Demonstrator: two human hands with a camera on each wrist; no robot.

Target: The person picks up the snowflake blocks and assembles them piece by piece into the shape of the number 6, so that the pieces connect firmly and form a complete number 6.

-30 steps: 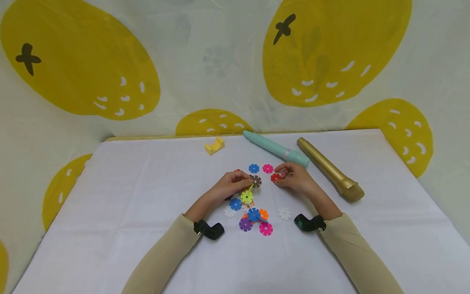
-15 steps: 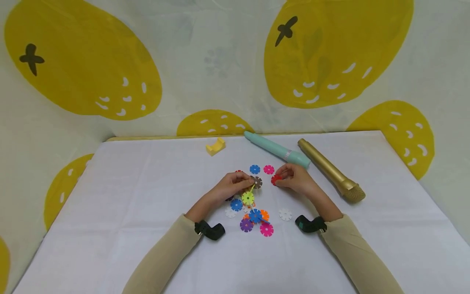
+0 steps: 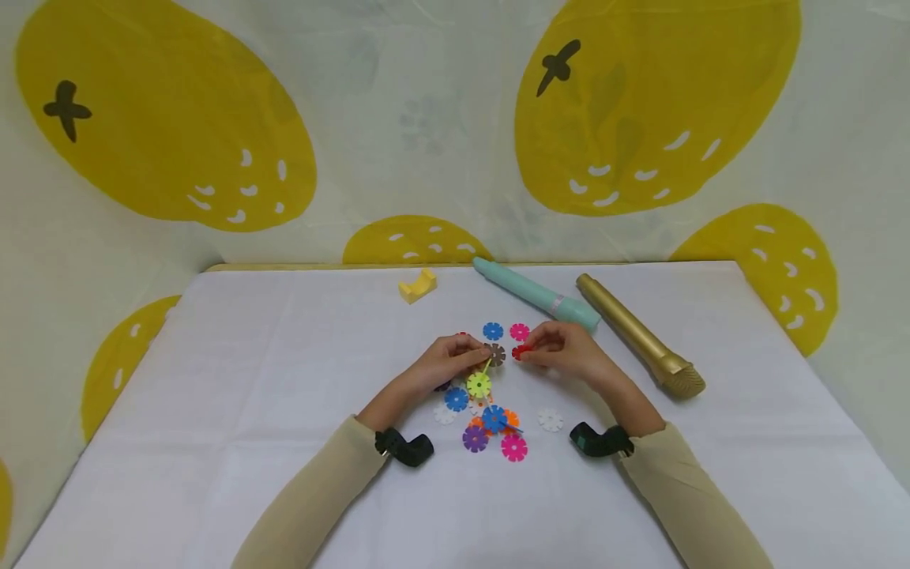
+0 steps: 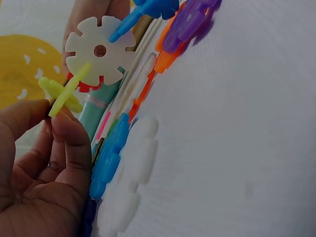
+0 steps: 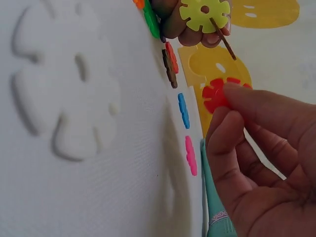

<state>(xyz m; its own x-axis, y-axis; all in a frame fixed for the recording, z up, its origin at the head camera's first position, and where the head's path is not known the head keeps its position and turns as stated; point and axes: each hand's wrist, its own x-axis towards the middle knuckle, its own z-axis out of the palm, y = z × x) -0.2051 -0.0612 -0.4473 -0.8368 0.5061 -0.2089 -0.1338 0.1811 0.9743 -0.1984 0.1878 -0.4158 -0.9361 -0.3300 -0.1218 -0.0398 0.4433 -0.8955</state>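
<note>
My left hand (image 3: 446, 362) pinches a brown notched plastic disc (image 3: 497, 355), one of several flower-shaped linking discs. A yellow-green disc (image 3: 479, 386) is slotted onto the brown one. In the left wrist view a white disc (image 4: 81, 47) is joined to the yellow-green disc, and a blue disc (image 4: 163, 7) to the white one, forming a hanging chain. Between thumb and fingertips, my right hand (image 3: 569, 348) pinches a red disc (image 5: 214, 95). The red disc is close to the right of the brown one, with a small gap between them in the head view.
Loose discs lie around the hands, among them a purple disc (image 3: 475, 438), a pink disc (image 3: 515, 448) and a white disc (image 3: 550, 420). Behind are a yellow curved block (image 3: 417, 286), a mint-green microphone-shaped tube (image 3: 533, 293) and a gold microphone (image 3: 640, 336) on the white tablecloth (image 3: 178, 442).
My right hand has moved left with the red disc, bringing it closer to the brown disc. The left hand holds nearly the same place.
</note>
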